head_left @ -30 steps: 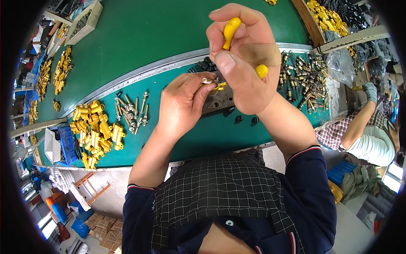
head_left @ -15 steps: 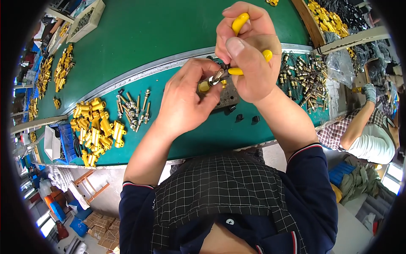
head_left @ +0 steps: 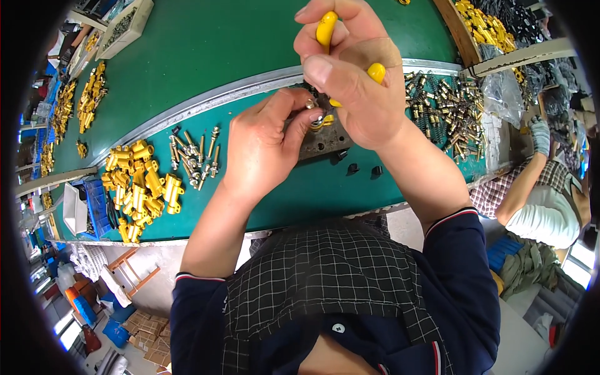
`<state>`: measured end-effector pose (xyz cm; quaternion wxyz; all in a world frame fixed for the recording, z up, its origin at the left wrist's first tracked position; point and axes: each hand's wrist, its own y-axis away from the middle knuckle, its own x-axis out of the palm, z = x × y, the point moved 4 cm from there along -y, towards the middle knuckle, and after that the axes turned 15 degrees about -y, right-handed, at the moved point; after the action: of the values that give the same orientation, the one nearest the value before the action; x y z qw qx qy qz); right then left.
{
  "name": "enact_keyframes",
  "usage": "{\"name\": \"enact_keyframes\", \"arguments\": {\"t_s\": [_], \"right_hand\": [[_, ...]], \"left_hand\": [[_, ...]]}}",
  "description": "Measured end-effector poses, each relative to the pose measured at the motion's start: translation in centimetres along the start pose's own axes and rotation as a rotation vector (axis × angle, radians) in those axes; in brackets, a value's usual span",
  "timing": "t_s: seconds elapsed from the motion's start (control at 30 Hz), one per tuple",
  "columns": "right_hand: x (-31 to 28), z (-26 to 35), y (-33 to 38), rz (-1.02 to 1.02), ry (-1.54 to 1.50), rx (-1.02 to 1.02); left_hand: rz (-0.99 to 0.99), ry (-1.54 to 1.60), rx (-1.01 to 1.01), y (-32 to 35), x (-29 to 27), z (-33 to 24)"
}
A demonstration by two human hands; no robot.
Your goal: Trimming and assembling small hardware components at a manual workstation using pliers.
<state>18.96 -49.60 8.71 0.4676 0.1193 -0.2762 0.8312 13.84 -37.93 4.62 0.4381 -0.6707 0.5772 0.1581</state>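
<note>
My right hand (head_left: 365, 81) is closed round yellow-handled pliers (head_left: 326, 30); their jaws are hidden behind the fingers. My left hand (head_left: 265, 134) pinches a small shiny metal part (head_left: 310, 104) between thumb and fingertips. Both hands meet over a grey metal block (head_left: 322, 145) with holes in its top, lying on the green bench. A bit of yellow (head_left: 328, 119) shows beside the left thumb, too covered to name. Close to the block's right end lie several small black caps (head_left: 353, 169).
Left of my arms are a heap of yellow metal housings (head_left: 140, 187) and loose metal stems (head_left: 199, 156). On the right spreads a pile of brass fittings and springs (head_left: 447, 112). A metal rail (head_left: 206, 97) crosses the bench. A co-worker's gloved hand (head_left: 540, 134) shows far right.
Both hands have shifted left, the pliers moving along with the right one. More of the metal block now shows. The yellow part seen by the left fingers is now mostly hidden.
</note>
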Motion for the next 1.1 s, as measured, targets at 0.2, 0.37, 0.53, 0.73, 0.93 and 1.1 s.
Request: {"name": "enact_keyframes", "arguments": {"t_s": [0.2,0.37,0.53,0.73,0.93,1.1], "right_hand": [[0.4,-0.4,0.5,-0.028,0.043,-0.030],[-0.1,-1.0,-0.2,-0.052,-0.020,-0.057],[0.4,-1.2,-0.4,-0.005,-0.013,-0.023],[0.4,-1.5,-0.6,0.005,0.088,0.027],[-0.6,-2.9,-1.2,0.015,0.042,-0.023],[-0.3,-3.3,-0.5,0.083,0.127,-0.109]], "left_hand": [[-0.075,-0.209,0.133,0.5,0.2,-0.3],[-0.073,-0.215,0.134,0.2,0.6,-0.1],[-0.100,-0.187,0.121,0.5,0.4,0.2],[-0.082,-0.190,0.113,0.6,1.0,1.1],[-0.125,-0.129,0.130,0.3,1.5,1.3],[-0.047,-0.031,0.062,0.7,2.1,2.4]]}}
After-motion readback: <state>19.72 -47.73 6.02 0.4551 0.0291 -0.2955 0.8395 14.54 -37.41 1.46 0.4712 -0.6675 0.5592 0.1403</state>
